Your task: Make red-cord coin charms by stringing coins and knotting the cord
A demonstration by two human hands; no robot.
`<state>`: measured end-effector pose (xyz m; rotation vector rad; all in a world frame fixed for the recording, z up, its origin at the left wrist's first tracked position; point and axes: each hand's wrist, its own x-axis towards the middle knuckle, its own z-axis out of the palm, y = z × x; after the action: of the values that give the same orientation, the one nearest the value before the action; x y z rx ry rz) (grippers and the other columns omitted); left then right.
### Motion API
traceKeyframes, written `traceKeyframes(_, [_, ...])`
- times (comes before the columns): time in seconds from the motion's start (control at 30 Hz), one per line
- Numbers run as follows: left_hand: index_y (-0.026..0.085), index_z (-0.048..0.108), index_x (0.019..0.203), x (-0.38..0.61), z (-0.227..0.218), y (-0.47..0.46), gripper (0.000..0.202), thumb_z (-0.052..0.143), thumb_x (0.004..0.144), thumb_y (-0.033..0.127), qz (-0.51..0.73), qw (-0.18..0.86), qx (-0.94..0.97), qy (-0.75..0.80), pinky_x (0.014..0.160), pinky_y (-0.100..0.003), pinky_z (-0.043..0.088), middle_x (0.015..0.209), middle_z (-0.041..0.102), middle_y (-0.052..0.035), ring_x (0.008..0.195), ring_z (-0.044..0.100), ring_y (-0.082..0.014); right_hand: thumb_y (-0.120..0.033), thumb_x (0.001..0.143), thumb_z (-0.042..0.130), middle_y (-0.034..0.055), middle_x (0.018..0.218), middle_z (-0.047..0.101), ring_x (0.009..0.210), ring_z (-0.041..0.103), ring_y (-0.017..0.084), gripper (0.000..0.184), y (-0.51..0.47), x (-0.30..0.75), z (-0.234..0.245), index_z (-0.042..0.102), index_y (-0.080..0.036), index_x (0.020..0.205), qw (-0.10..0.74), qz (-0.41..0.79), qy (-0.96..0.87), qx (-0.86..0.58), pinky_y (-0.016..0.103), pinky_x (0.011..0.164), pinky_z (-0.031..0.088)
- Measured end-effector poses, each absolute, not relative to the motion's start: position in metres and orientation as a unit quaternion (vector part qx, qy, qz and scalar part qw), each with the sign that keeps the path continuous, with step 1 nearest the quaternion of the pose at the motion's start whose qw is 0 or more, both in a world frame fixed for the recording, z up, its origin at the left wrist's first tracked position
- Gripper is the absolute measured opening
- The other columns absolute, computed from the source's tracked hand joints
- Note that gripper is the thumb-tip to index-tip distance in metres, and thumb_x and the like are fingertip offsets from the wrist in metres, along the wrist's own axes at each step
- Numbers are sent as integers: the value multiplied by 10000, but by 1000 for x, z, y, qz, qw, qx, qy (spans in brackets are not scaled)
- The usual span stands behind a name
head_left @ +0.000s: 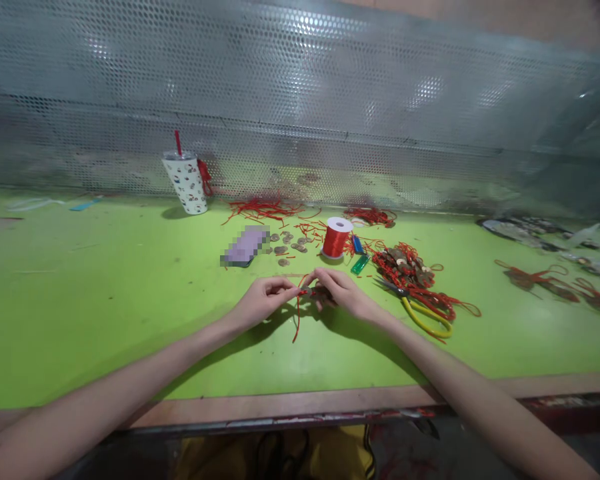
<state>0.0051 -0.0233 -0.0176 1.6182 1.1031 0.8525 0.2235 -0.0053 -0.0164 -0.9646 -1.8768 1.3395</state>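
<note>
My left hand (266,299) and my right hand (341,292) meet over the green table (105,313), both pinched on a red cord (298,313) whose loose end hangs down between them. Under my right fingers sits something small and dark, possibly a coin, too small to name surely. A red thread spool (336,238) stands just behind my hands. Loose coins (286,244) lie to its left. Yellow-handled scissors (420,315) rest to the right of my right hand, beside a pile of finished red knotted pieces (405,267).
A patterned cup with a red straw (187,181) stands at the back left. A purple blurred object (246,247), blue and green lighters (359,257), and red cord scraps (263,209) lie mid-table. More red knots (545,279) lie far right. A perforated metal wall (300,100) closes the back.
</note>
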Motion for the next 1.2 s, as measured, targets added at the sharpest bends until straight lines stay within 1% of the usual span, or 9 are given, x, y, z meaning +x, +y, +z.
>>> traceKeyframes(0.17, [138,757,824,0,-18,-17,421,733,761,554,372,456,660,467,502,-242,200,570,501,19,519,339,-89,-672,974,440,-1,595,561,555,519,152,548,0,232,-12,668,-176,923,321,518,-695,-382,273,528,364])
traceKeyframes(0.3, [141,767,801,-1,-14,-17,411,754,736,546,388,448,653,471,515,-245,239,612,572,-4,545,386,-100,-633,975,480,0,666,523,577,473,140,496,3,238,-8,697,-190,915,335,519,-683,-391,278,530,365])
traceKeyframes(0.43, [142,761,790,-1,-12,-17,432,750,732,570,395,444,649,474,503,-246,221,576,532,14,525,349,-93,-600,910,626,-29,672,496,553,414,109,415,6,242,-6,698,-197,976,309,524,-702,-370,251,495,292])
traceKeyframes(0.53, [136,750,802,-2,-12,-16,453,742,736,584,393,441,648,481,494,-243,190,555,491,29,509,313,-84,-594,831,720,-41,667,520,543,396,90,441,8,241,-4,690,-174,961,288,513,-719,-370,239,482,251])
traceKeyframes(0.73, [128,716,828,0,-13,-22,396,682,813,522,382,405,688,466,483,-232,186,588,489,26,502,316,-81,-609,874,663,-74,560,397,502,327,90,453,11,240,-9,693,-157,865,270,515,-712,-393,252,469,211])
traceKeyframes(0.9, [137,720,848,-1,-14,-26,320,634,857,446,383,326,729,465,488,-232,179,576,444,40,496,304,-88,-641,847,678,-83,561,366,485,302,86,467,16,242,-15,594,-189,761,279,579,-675,-362,254,470,215])
traceKeyframes(1.03, [143,717,824,-2,-16,-23,330,634,854,461,377,320,730,471,492,-231,199,552,441,49,485,309,-93,-671,837,673,-98,568,331,482,295,84,490,18,244,-17,612,-184,854,285,610,-650,-353,249,462,222])
traceKeyframes(1.13, [150,722,837,-2,-17,-22,326,615,873,455,357,291,748,477,505,-234,220,545,474,44,483,340,-101,-635,855,679,-88,556,390,484,326,83,487,18,243,-16,673,-161,967,268,558,-684,-385,245,457,217])
traceKeyframes(1.2, [156,723,846,-3,-18,-22,324,593,901,447,336,245,770,484,520,-237,239,533,497,37,484,377,-111,-608,835,713,-76,553,443,479,336,81,481,18,243,-17,692,-152,985,254,520,-697,-423,245,451,193])
